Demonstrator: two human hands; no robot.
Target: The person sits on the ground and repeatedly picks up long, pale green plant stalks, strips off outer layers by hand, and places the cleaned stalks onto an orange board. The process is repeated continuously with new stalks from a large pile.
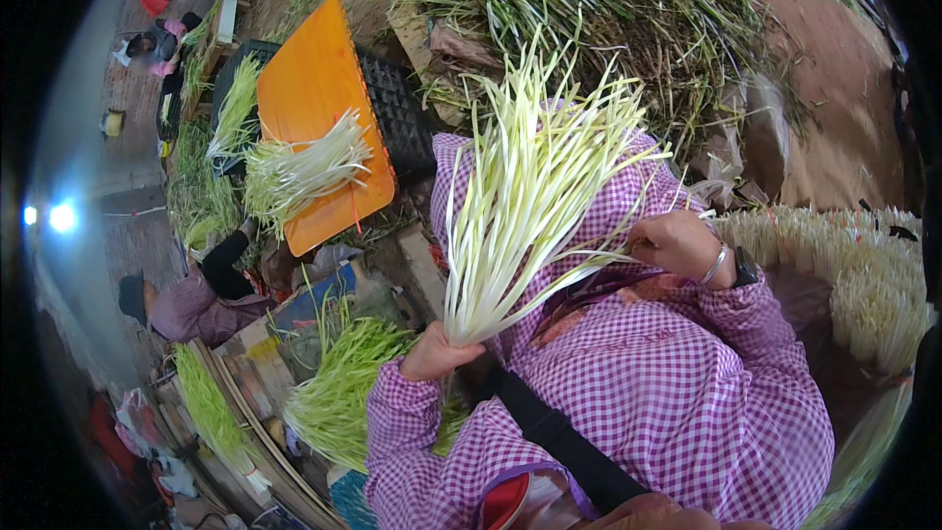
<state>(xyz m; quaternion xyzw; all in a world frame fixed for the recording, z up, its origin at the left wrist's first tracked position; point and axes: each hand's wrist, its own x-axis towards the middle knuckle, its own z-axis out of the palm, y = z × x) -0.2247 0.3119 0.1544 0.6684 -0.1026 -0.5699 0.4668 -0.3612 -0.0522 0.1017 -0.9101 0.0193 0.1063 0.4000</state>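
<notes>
My left hand [441,353] grips the white lower ends of a bunch of long pale yellow-green leafy shoots [515,221], which fan out above my lap. My right hand [677,246], with a bangle and a dark watch at the wrist, is at the right side of the bunch. Its fingers are curled on a few shoots that stick out sideways; the fingertips are partly hidden. Another bundle of pale shoots [316,165] lies on an orange board [316,73] at the upper left. Loose greener shoots [346,383] lie to the left of my left forearm.
A big heap of green stalks with roots [589,15] lies beyond my knees. Many upright pale bundles [876,287] stand at the right. A black plastic crate [397,110] is by the board. A tied green bundle [213,397] lies at left; a co-worker [199,309] sits beyond, another person [154,48] farther off.
</notes>
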